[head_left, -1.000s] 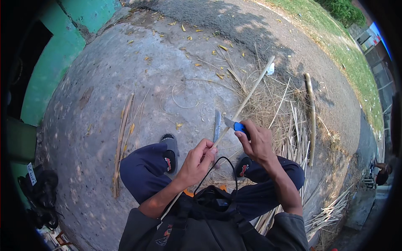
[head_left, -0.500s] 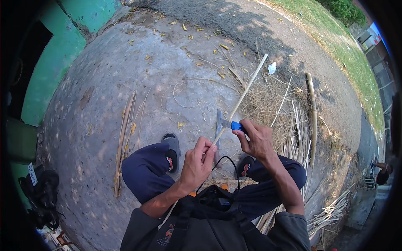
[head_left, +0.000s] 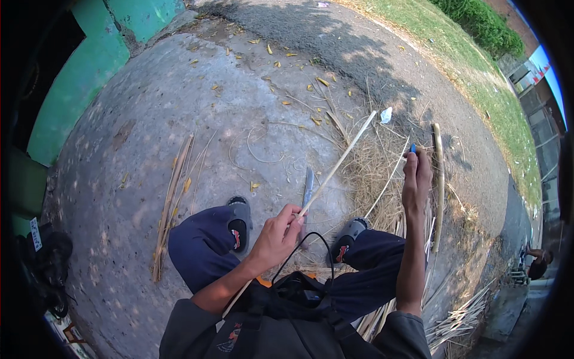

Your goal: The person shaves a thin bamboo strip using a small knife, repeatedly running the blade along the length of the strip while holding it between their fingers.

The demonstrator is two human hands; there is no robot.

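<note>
My left hand (head_left: 275,240) is closed round a long pale bamboo strip (head_left: 342,158), which slants away to the upper right; its near end runs back under my left forearm. Out to the right, my right hand (head_left: 417,179) grips a blue-handled knife (head_left: 412,148), apart from the strip. Only a bit of the blue handle shows there, and the blade cannot be made out. On the ground between my feet lies a larger knife (head_left: 308,185) with a long grey blade, partly behind the strip and my left hand.
Thin shavings (head_left: 373,158) heap up ahead to the right, beside a thick bamboo pole (head_left: 438,185). Split strips (head_left: 170,209) lie at left, and another bundle (head_left: 463,320) at lower right. A black cable (head_left: 311,234) loops before my chest. Someone (head_left: 540,263) is at the far right.
My right hand has swung away from the strip to the right, taking the blue-handled knife along. The strip's far end sits lower; my left hand still holds it.
</note>
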